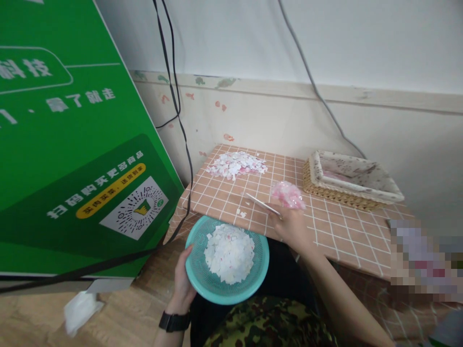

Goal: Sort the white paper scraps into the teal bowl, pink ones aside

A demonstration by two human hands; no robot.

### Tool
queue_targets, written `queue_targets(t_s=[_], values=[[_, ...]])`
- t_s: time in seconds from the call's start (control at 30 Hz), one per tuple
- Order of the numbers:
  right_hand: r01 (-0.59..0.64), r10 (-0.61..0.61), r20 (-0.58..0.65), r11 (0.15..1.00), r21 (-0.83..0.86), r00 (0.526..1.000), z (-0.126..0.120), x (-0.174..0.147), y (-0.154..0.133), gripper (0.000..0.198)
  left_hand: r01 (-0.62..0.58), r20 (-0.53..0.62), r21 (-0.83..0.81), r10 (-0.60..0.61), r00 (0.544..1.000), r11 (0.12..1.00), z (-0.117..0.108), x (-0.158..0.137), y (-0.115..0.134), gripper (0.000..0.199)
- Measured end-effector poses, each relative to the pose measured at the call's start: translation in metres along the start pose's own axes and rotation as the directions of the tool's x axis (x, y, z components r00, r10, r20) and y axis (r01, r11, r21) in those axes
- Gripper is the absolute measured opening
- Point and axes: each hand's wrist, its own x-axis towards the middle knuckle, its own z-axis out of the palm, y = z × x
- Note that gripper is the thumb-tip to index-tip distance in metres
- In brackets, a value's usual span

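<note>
My left hand (184, 277) grips the left rim of a turquoise plastic colander (263, 262), fingers partly hidden beneath it. Inside the colander lies a heap of small white paper pieces (229, 253), a few with pink spots. My right hand (289, 226) is closed on a thin, pale, straight tool (262, 205); its exact kind is not clear. The tool's tip points left over the tabletop, close to a few loose white scraps (241, 212). Just beyond my right hand sits a clear plastic bag with pink and white contents (287, 193).
A larger pile of white and pink paper pieces (237, 164) lies at the back of the checked tablecloth (336, 233). A cloth-lined wicker basket (343, 195) stands at the right. A green cabinet (90, 144) rises at the left, with black cables (186, 140) hanging beside it.
</note>
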Motion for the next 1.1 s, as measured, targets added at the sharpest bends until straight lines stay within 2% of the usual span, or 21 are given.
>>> queue_targets(t_s=[0.13,0.3,0.4,0.47,0.57,0.63,0.7,0.77,0.87,0.97,1.1], values=[[0.046,-0.056,0.09,0.994,0.102,0.994,0.006,-0.007,-0.001,0.035,-0.002,-0.011,0.004,0.002,1.0,1.0,0.002,0.0,0.001,0.02],[0.105,-0.161,0.202,0.959,0.262,0.966,0.004,-0.015,-0.02,0.037,0.021,-0.001,-0.01,-0.021,1.0,1.0,0.007,-0.002,0.004,0.023],[0.081,-0.2,0.287,0.922,0.38,0.937,-0.002,-0.013,-0.03,0.032,0.011,-0.01,0.001,-0.011,1.0,1.0,0.009,-0.004,0.007,0.021],[0.027,-0.164,0.297,0.909,0.416,0.941,-0.005,-0.007,-0.028,0.028,0.005,-0.025,0.009,-0.005,1.0,1.0,0.009,-0.006,0.008,0.019],[-0.096,0.05,0.168,0.956,0.279,0.984,-0.006,0.013,-0.012,0.029,0.012,-0.029,0.012,-0.011,1.0,1.0,0.008,-0.005,0.007,0.019],[-0.19,0.19,0.015,0.976,0.105,0.982,-0.005,0.031,0.001,0.031,0.014,-0.03,0.007,-0.014,0.999,1.0,0.007,-0.004,0.005,0.019],[-0.242,0.234,-0.121,0.969,-0.054,0.965,-0.002,0.049,0.011,0.03,0.011,-0.05,0.0,-0.011,0.999,1.0,0.005,-0.001,0.0,0.018],[-0.298,0.267,-0.185,0.94,-0.168,0.946,0.003,0.062,0.016,0.03,0.019,-0.077,0.0,-0.019,0.997,1.0,0.002,0.003,-0.006,0.016],[-0.348,0.307,-0.19,0.904,-0.248,0.933,0.014,0.075,0.017,0.034,0.006,-0.101,0.001,-0.006,0.995,1.0,-0.007,0.011,-0.019,0.019],[-0.364,0.326,-0.178,0.895,-0.26,0.929,0.024,0.082,0.015,0.035,-0.014,-0.137,0.001,0.014,0.991,1.0,-0.022,0.02,-0.033,0.017],[-0.342,0.315,-0.139,0.897,-0.28,0.939,0.024,0.089,0.017,0.032,-0.022,-0.18,0.009,0.024,0.983,1.0,-0.038,0.029,-0.046,0.016]])
